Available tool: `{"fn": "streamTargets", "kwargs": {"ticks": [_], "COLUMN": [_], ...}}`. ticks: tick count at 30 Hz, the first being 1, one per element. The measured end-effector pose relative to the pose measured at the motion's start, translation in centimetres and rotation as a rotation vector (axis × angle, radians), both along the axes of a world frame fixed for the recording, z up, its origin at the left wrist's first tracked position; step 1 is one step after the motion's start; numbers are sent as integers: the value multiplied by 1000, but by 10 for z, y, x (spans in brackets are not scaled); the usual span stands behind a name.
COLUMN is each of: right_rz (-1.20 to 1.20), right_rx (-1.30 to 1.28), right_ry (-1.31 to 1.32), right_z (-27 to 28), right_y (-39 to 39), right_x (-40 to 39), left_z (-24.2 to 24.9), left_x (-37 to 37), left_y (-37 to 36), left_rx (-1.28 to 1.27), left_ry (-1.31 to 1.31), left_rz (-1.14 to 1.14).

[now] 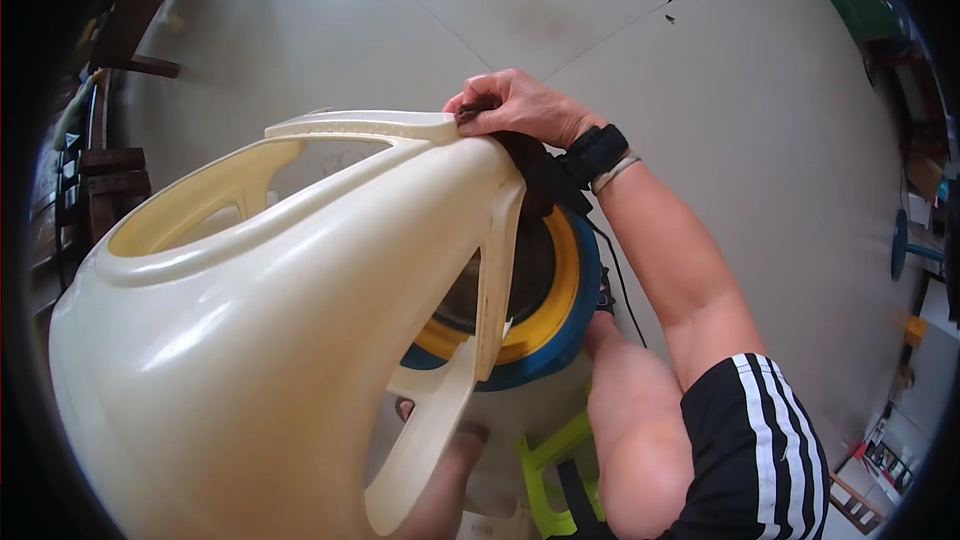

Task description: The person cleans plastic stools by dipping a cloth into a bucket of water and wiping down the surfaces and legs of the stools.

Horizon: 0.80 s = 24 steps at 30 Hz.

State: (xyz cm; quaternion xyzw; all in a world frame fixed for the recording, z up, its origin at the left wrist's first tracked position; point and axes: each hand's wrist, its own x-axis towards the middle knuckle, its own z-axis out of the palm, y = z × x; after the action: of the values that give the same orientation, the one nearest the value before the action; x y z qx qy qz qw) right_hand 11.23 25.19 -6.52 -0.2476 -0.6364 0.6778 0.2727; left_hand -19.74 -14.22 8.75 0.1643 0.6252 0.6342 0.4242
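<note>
A large glossy cream plastic shell with several openings fills the left and centre. My right hand is at its upper right corner, fingers and thumb pinched on a dark brown sheet or cloth that touches the shell's edge. More dark brown material hangs below the palm, beside a black band on the wrist. My left hand is not in view. Under the shell's right side stands a round blue and yellow object with a dark centre.
Below the round object is a bright green stool or frame, near my bare legs. A thin black cable runs down beside it. Dark wooden furniture stands at the left; a green box and a blue object at the right.
</note>
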Motion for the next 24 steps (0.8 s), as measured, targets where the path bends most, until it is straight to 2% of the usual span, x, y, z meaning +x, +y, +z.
{"fn": "streamTargets", "kwargs": {"ticks": [4,7,10,13,16,19,24], "right_rz": [93,1,-24,-6,98,31,-37], "right_rx": [-110,0,128,6,-82,-128,60], "right_ry": [-19,-177,-207,-31,-1,-136,-235], "right_z": [15,23,2,6,8,18,-4], "right_y": [2,-5,2,1,5,0,10], "right_x": [-5,-7,-2,1,-1,-4,4], "left_z": [5,-2,1,1,5,4,4], "left_x": [1,1,-3,-2,-2,-1,-4], "left_y": [-1,-2,3,6,7,10,18], "left_rx": [-51,-24,-2,7,-30,-22,24], "left_ry": [-2,-19,-7,3,-1,-4,1], "left_rz": [-7,-8,-8,-8,-17,-18,-30]}}
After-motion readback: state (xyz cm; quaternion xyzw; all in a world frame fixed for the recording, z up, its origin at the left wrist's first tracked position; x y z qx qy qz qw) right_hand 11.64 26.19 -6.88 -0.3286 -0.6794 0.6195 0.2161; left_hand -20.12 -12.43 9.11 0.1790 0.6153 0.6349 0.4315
